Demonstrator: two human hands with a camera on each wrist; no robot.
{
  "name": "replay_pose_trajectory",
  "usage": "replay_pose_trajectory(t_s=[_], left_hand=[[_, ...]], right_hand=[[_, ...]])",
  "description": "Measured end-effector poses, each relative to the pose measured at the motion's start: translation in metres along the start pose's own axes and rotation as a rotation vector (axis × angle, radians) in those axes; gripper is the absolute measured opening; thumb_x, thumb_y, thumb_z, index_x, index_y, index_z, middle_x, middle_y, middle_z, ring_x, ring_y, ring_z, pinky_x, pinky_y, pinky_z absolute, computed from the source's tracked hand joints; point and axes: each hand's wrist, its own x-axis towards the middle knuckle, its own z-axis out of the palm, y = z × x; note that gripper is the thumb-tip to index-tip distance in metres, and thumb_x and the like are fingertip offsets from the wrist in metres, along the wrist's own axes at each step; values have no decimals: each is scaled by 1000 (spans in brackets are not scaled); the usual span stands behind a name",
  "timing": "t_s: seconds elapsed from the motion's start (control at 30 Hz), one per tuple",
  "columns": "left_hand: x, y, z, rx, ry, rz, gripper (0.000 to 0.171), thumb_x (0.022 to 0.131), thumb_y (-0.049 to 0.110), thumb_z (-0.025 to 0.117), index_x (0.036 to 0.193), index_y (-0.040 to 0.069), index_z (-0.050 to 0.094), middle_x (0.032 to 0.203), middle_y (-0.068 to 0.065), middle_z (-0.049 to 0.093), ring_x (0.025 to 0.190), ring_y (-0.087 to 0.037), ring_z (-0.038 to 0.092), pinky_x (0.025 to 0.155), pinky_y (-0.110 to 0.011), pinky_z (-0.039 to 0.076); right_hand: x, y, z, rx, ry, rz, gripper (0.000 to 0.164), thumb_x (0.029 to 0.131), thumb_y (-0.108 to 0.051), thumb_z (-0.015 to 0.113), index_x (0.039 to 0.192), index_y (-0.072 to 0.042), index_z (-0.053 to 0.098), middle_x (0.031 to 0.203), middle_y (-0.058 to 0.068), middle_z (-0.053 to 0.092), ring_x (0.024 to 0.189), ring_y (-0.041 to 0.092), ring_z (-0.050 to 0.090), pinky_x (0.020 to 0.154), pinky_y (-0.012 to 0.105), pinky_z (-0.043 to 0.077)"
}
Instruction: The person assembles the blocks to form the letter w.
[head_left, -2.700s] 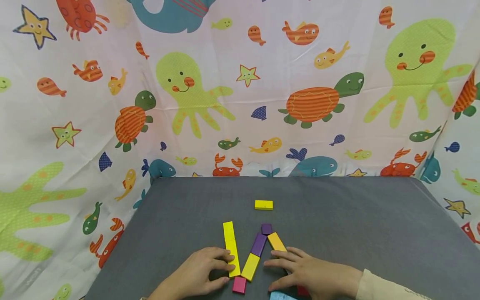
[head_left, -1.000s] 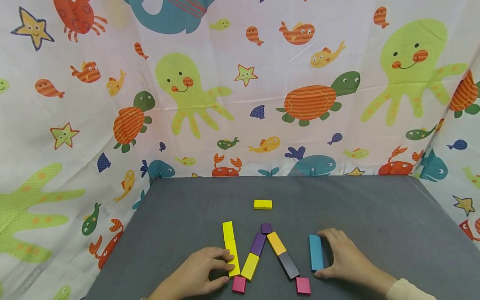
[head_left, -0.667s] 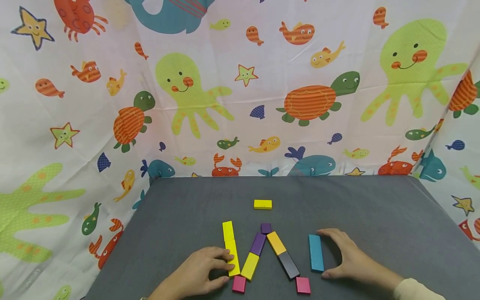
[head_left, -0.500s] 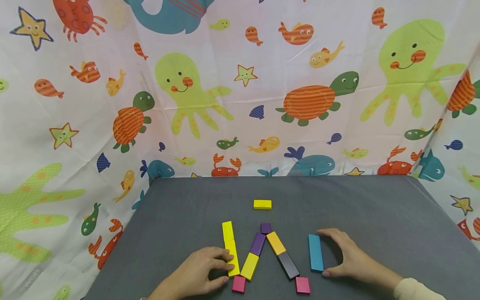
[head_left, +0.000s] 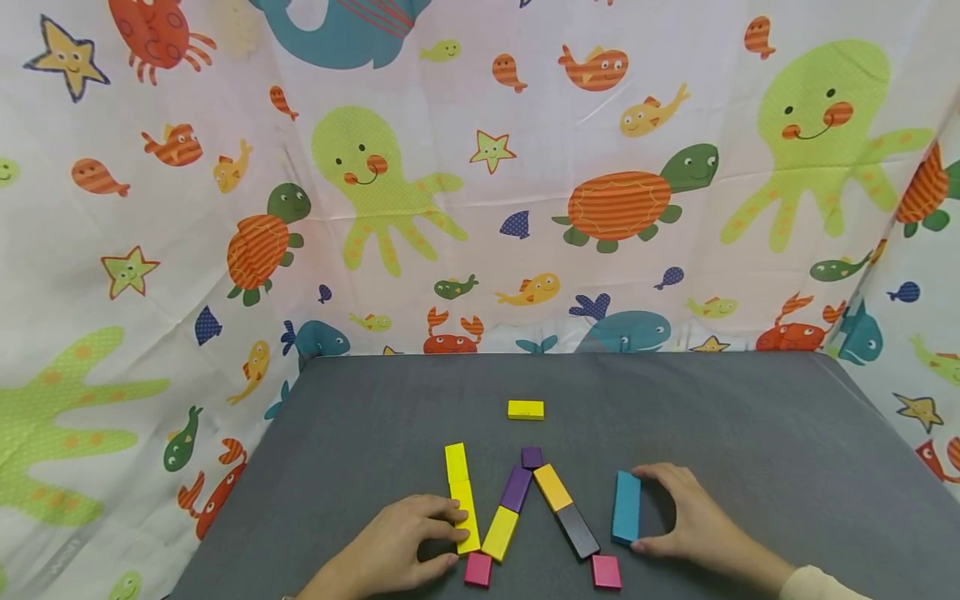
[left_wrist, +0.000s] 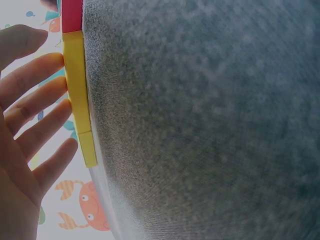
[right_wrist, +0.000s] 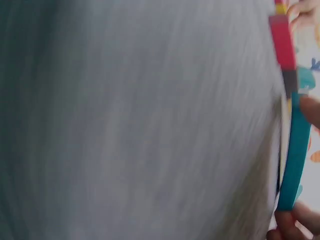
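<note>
My left hand (head_left: 403,542) lies at the left, its extended fingertips touching the long yellow block (head_left: 464,517); in the left wrist view the fingers (left_wrist: 42,80) are spread along that block. A shorter yellow block (head_left: 456,461) continues it at the far end, and a pink block (head_left: 478,570) sits at its near end. On the right, my right hand (head_left: 693,518) holds a blue block (head_left: 627,508) by its two ends, thumb at the near end and fingers at the far one. In the right wrist view the blue block (right_wrist: 296,155) is slightly tilted between thumb and fingers.
Between the hands, a yellow block (head_left: 500,533), purple blocks (head_left: 516,489), an orange block (head_left: 553,487) and a dark grey block (head_left: 577,532) form a peak. Another pink block (head_left: 606,572) lies at its right foot. A lone yellow block (head_left: 526,409) lies farther back on the grey cloth (head_left: 375,408).
The right hand has brought the blue block from the near edge to the right side, most recently turning it and shifting it slightly left. The left hand has stayed still.
</note>
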Motion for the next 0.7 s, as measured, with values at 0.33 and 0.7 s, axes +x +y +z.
replay_pose_trajectory(t_s=[0.33, 0.7], left_hand=[[0, 0, 0, -12, -16, -11, 30, 96, 49, 58, 121, 38, 69, 128, 16, 63, 118, -8, 60, 99, -38, 55], [1, -1, 1, -15, -9, -15, 30, 96, 49, 58, 121, 38, 69, 128, 17, 63, 118, -7, 60, 99, -38, 55]], right_hand=[[-12, -19, 13, -40, 64, 100, 96, 52, -62, 89, 127, -11, 58, 125, 8, 60, 118, 31, 52, 95, 55, 49], [-16, -22, 16, -39, 51, 150, 97, 53, -57, 91, 129, -8, 57, 128, 10, 59, 118, 31, 51, 95, 54, 47]])
